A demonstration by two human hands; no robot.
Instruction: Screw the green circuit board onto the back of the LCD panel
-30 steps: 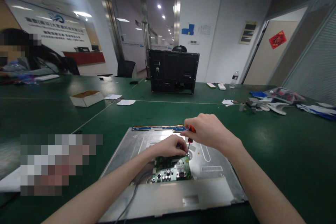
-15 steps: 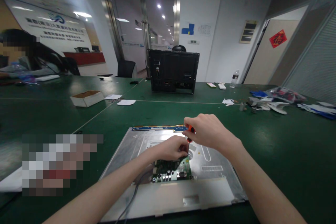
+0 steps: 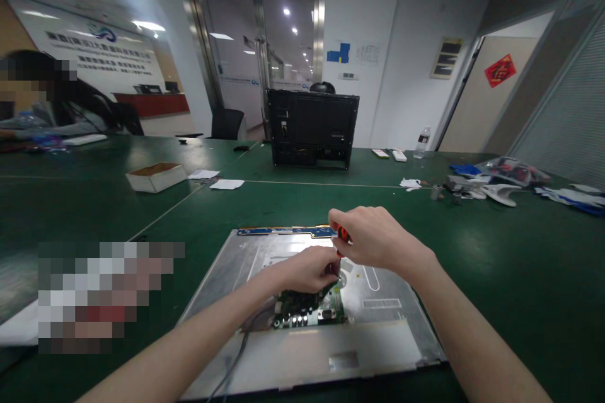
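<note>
A bare metal monitor panel [image 3: 378, 327] lies face down on the green table in front of me. A green circuit board [image 3: 307, 310] sits on its middle, with grey cables running toward me. My right hand [image 3: 373, 239] is closed around an orange-handled screwdriver [image 3: 342, 238], held upright with its tip at the board's far right corner. My left hand [image 3: 307, 267] rests on the board's far edge, fingers pinched close to the screwdriver's tip. What those fingers hold is hidden.
A black monitor back shell [image 3: 312, 128] stands upright across the table. A small cardboard box [image 3: 155, 176] and papers [image 3: 227, 184] lie at the left. Loose parts and bags [image 3: 496, 182] lie at the far right. Another person [image 3: 42, 101] sits at the far left.
My right hand with the screwdriver has risen slightly and shifted left. My left hand has closed in toward the tip, and the board's near edge looks a little tilted.
</note>
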